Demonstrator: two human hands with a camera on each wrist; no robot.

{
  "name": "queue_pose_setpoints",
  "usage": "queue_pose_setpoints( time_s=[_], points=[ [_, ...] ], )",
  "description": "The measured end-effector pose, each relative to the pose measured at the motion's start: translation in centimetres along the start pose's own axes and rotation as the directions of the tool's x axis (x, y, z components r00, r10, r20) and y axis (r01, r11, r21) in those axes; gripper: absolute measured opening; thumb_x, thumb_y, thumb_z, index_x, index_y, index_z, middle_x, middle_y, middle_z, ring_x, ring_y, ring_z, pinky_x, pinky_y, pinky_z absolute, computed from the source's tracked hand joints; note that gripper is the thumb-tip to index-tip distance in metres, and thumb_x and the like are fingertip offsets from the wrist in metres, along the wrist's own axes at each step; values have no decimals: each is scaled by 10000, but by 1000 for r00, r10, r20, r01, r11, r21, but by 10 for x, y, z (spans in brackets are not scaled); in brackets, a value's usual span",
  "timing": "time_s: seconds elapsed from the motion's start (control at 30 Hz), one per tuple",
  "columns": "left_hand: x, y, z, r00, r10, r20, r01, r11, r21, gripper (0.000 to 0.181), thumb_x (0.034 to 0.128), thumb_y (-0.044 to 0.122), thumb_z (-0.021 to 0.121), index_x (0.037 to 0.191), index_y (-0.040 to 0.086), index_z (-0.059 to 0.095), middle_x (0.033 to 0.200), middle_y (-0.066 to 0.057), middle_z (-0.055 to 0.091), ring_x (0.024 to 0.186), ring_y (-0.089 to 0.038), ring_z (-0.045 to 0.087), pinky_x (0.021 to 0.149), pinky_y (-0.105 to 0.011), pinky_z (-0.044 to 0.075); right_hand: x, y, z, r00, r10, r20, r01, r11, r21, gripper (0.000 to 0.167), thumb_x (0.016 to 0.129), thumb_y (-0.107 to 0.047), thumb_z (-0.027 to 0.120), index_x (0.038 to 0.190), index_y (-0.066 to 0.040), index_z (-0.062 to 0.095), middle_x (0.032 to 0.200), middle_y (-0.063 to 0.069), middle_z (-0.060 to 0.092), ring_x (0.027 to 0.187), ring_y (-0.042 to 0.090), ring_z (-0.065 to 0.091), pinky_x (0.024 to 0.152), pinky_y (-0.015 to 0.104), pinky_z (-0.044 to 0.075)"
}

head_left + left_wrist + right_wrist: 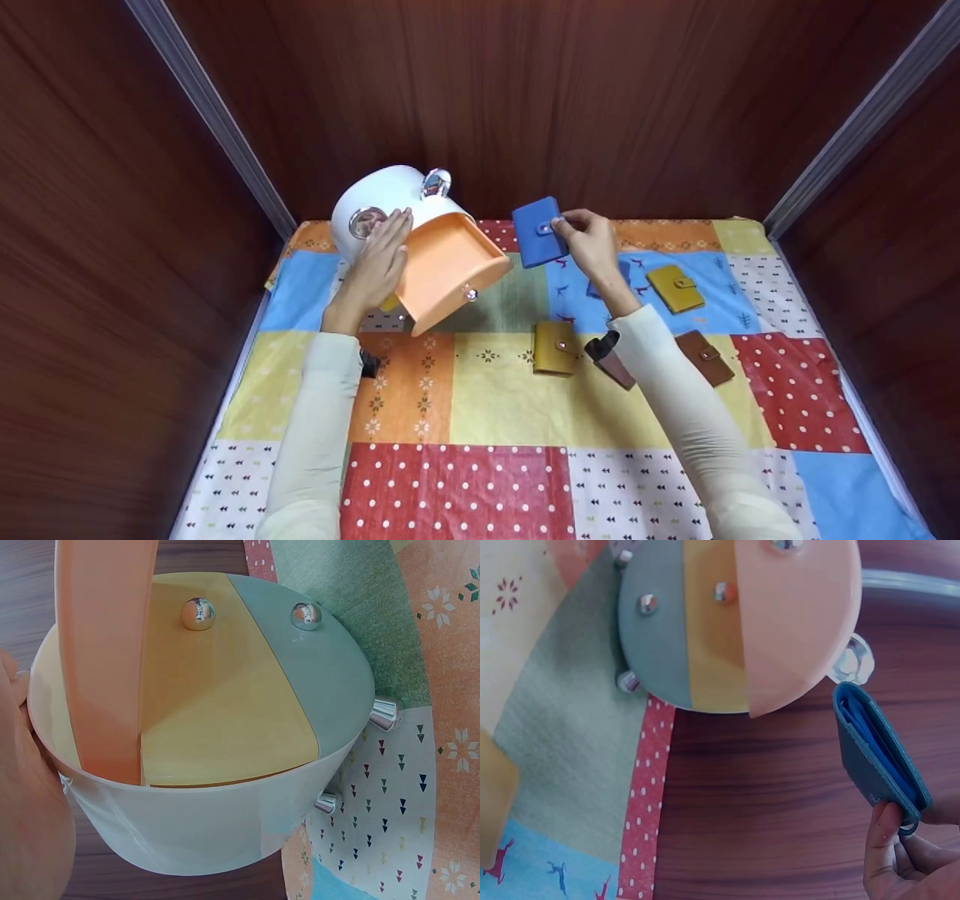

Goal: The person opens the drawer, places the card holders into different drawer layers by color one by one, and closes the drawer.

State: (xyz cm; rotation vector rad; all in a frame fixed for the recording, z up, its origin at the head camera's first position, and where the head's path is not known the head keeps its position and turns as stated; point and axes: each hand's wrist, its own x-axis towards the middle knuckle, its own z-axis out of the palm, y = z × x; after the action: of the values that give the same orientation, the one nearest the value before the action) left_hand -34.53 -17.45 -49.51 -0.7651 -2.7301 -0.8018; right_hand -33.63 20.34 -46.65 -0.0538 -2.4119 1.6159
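Observation:
In my right hand [596,244] is a blue snap wallet [534,244], pinched by its edge near the strap and raised just right of the pulled-out orange drawer [448,259]. The right wrist view shows the wallet [874,754] edge-on, with its inner layers visible. My left hand [375,270] lies with extended fingers against the white rounded drawer box [394,184], beside the drawer. Yellow [217,705] and green [311,675] drawer fronts with silver knobs stay flush below the orange one. The left wrist view catches only part of that hand at its left edge.
On the patchwork cloth [517,405] lie a mustard wallet [551,351], another mustard wallet [676,289] and a brown wallet [709,360]. My right arm partly covers a further blue wallet [624,271] and a dusky-pink one [619,371]. Wooden panels [525,105] enclose the back and sides.

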Motion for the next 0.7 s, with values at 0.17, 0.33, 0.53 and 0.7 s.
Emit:
queue_pose_setpoints(
  time_s=[0.17,0.33,0.53,0.7],
  points=[
    [0,0,0,1000,-1,1,1,1000,-3,568,1149,164,364,1700,94,244,1790,-72,223,1678,-289,148,1389,-485,52,0,-6,4,1000,-11,-2,11,1000,28,306,1026,-240,710,1202,6,759,1092,149,753,895,144,637,731,220,512],
    [0,0,0,1000,-4,6,4,1000,2,565,1158,198,343,1705,109,232,1795,-51,211,1682,-256,132,1392,-452,48,-2,-10,8,1000,-13,2,13,999,32,307,1023,-241,715,1198,8,761,1088,151,754,879,149,629,712,214,507],
    [0,0,1,1000,-3,3,3,1000,8,558,1161,211,328,1703,107,240,1792,-55,219,1680,-267,142,1391,-459,46,-4,-13,13,1000,10,22,-11,999,49,318,1031,-263,707,1222,-13,753,1099,136,745,886,160,642,718,226,538],
    [0,0,1,1000,0,0,0,1000,7,563,1151,183,347,1698,93,248,1789,-72,226,1676,-289,156,1389,-478,52,-2,-16,18,999,7,34,-9,998,62,323,1026,-265,708,1219,-10,750,1075,132,739,854,148,648,698,218,551]
  ],
)
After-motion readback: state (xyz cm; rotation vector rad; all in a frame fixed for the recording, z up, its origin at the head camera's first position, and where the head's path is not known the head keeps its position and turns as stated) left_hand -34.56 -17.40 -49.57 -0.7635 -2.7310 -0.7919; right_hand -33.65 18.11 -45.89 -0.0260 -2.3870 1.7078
